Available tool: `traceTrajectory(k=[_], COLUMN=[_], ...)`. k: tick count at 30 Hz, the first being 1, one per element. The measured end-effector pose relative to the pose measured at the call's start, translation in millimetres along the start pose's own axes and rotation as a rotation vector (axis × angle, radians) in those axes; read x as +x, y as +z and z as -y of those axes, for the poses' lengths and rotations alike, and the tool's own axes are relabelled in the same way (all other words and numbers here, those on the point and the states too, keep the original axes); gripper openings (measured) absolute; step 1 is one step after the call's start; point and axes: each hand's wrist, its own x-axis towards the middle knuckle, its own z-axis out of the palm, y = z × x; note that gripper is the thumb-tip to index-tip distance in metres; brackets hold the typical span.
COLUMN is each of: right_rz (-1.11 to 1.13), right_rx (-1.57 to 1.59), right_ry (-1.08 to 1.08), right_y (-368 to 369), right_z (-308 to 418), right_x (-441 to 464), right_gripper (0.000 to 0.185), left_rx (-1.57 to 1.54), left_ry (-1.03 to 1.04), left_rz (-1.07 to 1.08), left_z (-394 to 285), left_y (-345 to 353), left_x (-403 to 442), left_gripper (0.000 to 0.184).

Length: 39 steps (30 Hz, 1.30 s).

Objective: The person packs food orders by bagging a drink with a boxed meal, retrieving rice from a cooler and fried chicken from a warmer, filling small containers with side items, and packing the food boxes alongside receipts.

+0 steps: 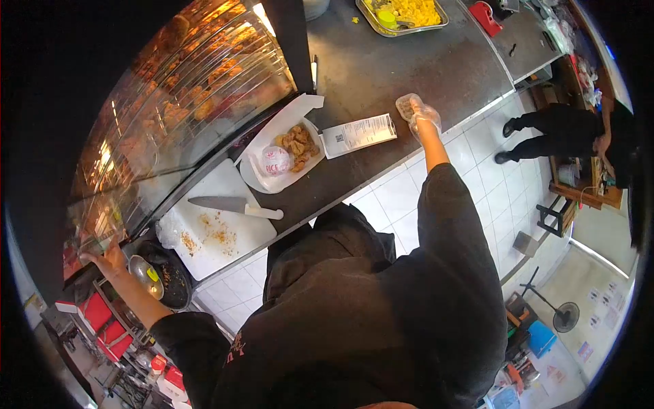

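My right hand (426,117), in a clear plastic glove, grips a small clear tub (407,107) with pale brownish contents at the counter's front edge. Left of it, an opened takeaway box (262,146) holds fried chicken pieces (298,144) and a round wrapped pack of rice (275,161). The box's printed lid panel (360,135) stretches toward the tub. My left hand (105,260) is far to the left by the glass of the lit display cabinet (197,88), fingers apart; whether it touches the glass I cannot tell.
A knife (235,206) lies on a white cutting board (231,232) with crumbs. A dark pan (178,279) with a metal bowl (146,276) is beside it. A tray of yellow food (436,26) stands at the back. Another person (565,123) stands at the right.
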Motion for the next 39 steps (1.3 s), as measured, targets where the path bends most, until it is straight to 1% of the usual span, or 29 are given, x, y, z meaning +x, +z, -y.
traceTrajectory(k=[2, 3, 4, 5, 7, 8, 10, 11, 14, 15, 17, 18, 19, 20, 21, 23, 24, 25, 26, 28, 29, 30, 31, 32, 34, 36, 37, 38, 39], right_rz=[0.011, -0.073, -0.156, -0.163, -0.097, -0.105, -0.318, -0.362, -0.538, -0.681, -0.626, -0.563, -0.312, -0.312, -0.377, -0.467, -0.461, -0.454, -0.449, -0.309, -0.182, -0.223, -0.095, 0.033, 0.06, 0.137, 0.2, 0.234, 0.159], right_rx=[-0.041, -0.288, -0.537, -0.534, -0.305, -0.301, -0.434, -0.597, -0.565, -0.501, -0.507, -0.511, -0.552, -0.553, -0.482, -0.305, -0.391, -0.477, -0.471, -0.638, -0.766, -0.69, -0.804, -0.923, -0.902, -0.853, -0.971, -0.972, -0.997], right_ry=[-0.053, -0.145, -0.235, -0.225, -0.186, -0.179, -0.379, -0.421, -0.449, -0.71, -0.627, -0.544, -0.376, -0.369, -0.372, -0.362, -0.346, -0.332, -0.34, -0.19, -0.212, -0.224, -0.312, -0.398, -0.486, -0.595, -0.66, -0.658, -0.825], right_y=[-2, -1, 0, 0, 0, 2, 2, 1, 12, 19, 27, 30, 25, 29, 41, 58, 61, 63, 62, 58, 59, 61, 59, 56, 43, 17, -3, -9, -12], right_z=[4, -8, -20, -30, -43, -42, -38, -25, 4, -10, -18, -20, -28, -44, -70, -120, -118, -115, -96, -59, -63, -60, -50, -40, -8, 28, 55, 54, 58], right_x=[-17, -3, 11, 20, 27, 25, 7, -9, -62, -64, -82, -96, -99, -103, -102, -81, -85, -90, -101, -106, -74, -64, -48, -28, -12, -24, -42, -34, -22], right_gripper=[0.049, 0.049, 0.049, 0.049, 0.049, 0.049, 0.056, 0.06, 0.055, 0.04, 0.035, 0.03, 0.03, 0.03, 0.025, 0.024, 0.026, 0.03, 0.03, 0.033, 0.026, 0.023, 0.022, 0.022, 0.02, 0.024, 0.04, 0.04, 0.043], left_rx=[-0.174, 0.219, 0.228, 0.241, 0.272, 0.297, 0.26, 0.208, 0.091, 0.395, -0.049, -0.003, -0.149, -0.269, 0.414, 0.551, 0.826, 0.944, 1.009, 1.067, 1.296, 1.518, 1.524, 1.564, 1.548, 1.554, 1.547, 1.57, 1.598], left_ry=[-0.193, -0.021, 0.066, 0.152, 0.159, 0.172, 0.126, 0.087, 0.0, 0.096, 0.043, -0.057, -0.181, -0.325, 0.141, -0.252, -0.419, -0.508, -0.416, -0.302, -0.132, 0.053, 0.143, 0.207, 0.245, 0.26, 0.284, 0.272, 0.343], left_rz=[-0.181, -0.116, -0.167, -0.22, -0.192, -0.17, -0.191, -0.218, -0.258, -0.044, -0.308, 0.236, 0.409, 0.567, 0.058, 0.21, 0.428, 0.499, 0.528, 0.556, 0.613, 0.656, 0.668, 0.624, 0.627, 0.582, 0.548, 0.524, 0.444], left_z=[-51, -55, -42, -24, -32, -38, -48, -49, -51, -39, 1, 19, 64, 109, 180, 270, 299, 320, 352, 406, 428, 441, 446, 454, 468, 485, 493, 501, 513], left_y=[-86, -108, -69, -19, -27, -36, -43, -44, -64, -68, -47, -84, -129, -171, -88, -27, 20, 50, 62, 68, 74, 91, 102, 107, 113, 135, 144, 151, 160], left_x=[77, 92, 63, 25, 30, 33, 37, 38, 51, 41, 5, 19, 28, 35, -57, -141, -175, -196, -203, -195, -187, -185, -187, -190, -194, -213, -222, -230, -232], left_gripper=[0.119, 0.116, 0.115, 0.114, 0.113, 0.112, 0.115, 0.117, 0.122, 0.117, 0.085, 0.068, 0.048, 0.031, 0.026, 0.044, 0.052, 0.056, 0.056, 0.057, 0.06, 0.063, 0.064, 0.055, 0.045, 0.043, 0.043, 0.043, 0.043])
